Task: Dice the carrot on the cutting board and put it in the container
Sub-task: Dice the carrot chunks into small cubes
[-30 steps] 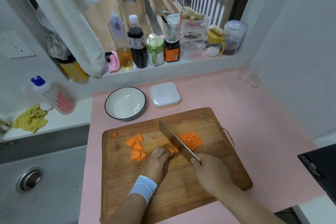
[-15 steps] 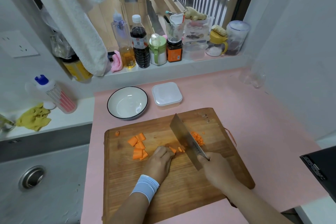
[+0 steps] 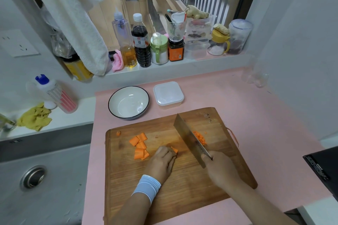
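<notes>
Since a second ago, the broad steel cleaver (image 3: 190, 139) is lifting off the cut and swinging right, toward the heap of small orange carrot dice (image 3: 200, 137).

I am wrapping my right hand (image 3: 222, 170) tight around the cleaver's handle, with the blade tilting at frame centre and hiding part of the dice. My left hand (image 3: 162, 160) is curling its fingers down over an orange carrot piece (image 3: 174, 150) on the brown wooden cutting board (image 3: 182, 188), apart from the blade. Thick orange carrot chunks (image 3: 140, 145) are lying just left of that hand, not yet diced. I am judging the dicing roughly half done. The white lidded square plastic container (image 3: 168, 95) is sitting above the board with its lid on, and I cannot tell its contents. Next I am needing to bring the edge back beside my knuckles, keeping my fingertips tucked.
</notes>
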Motion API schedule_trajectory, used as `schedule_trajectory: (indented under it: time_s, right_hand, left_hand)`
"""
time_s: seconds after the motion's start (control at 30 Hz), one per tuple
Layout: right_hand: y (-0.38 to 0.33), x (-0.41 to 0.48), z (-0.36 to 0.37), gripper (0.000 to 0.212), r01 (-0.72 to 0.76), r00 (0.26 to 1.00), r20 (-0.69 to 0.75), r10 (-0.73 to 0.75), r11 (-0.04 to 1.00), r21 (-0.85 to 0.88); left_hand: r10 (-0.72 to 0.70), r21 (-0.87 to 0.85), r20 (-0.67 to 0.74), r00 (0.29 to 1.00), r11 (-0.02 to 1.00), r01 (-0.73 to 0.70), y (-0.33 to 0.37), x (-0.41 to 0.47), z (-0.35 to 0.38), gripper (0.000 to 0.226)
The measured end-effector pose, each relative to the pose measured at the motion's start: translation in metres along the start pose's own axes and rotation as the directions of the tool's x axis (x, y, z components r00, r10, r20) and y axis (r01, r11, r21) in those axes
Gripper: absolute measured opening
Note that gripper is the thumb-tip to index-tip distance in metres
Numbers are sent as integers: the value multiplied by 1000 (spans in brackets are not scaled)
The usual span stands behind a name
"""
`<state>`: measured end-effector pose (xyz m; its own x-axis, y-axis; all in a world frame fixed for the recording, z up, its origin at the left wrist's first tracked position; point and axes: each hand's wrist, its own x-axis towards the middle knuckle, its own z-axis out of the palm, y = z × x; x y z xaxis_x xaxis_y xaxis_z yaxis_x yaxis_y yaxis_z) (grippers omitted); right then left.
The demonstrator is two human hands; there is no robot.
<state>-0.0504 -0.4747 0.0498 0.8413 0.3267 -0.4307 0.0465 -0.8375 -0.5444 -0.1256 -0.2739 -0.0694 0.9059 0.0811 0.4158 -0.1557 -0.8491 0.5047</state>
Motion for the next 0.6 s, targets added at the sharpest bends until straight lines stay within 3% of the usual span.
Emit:
schedule_trajectory:
  time_s: [0.2,0.3,0.6]
  right_hand:
    - [-7,-8,13,25,164,986,-7,-168,968,-190]
    - [-9,-14,23,34,269,957,-15,-290,904,-332]
    - [1,-10,20,42,323,933,3,-359,837,-443]
  left_hand:
    - [-9,11,0,1000,1000,9,-2,-1,1,8]
    - [-14,20,2,1000,1000,14,-4,-2,3,12]
    - [-6,4,-28,1000,1000,6,-1,-1,0,14]
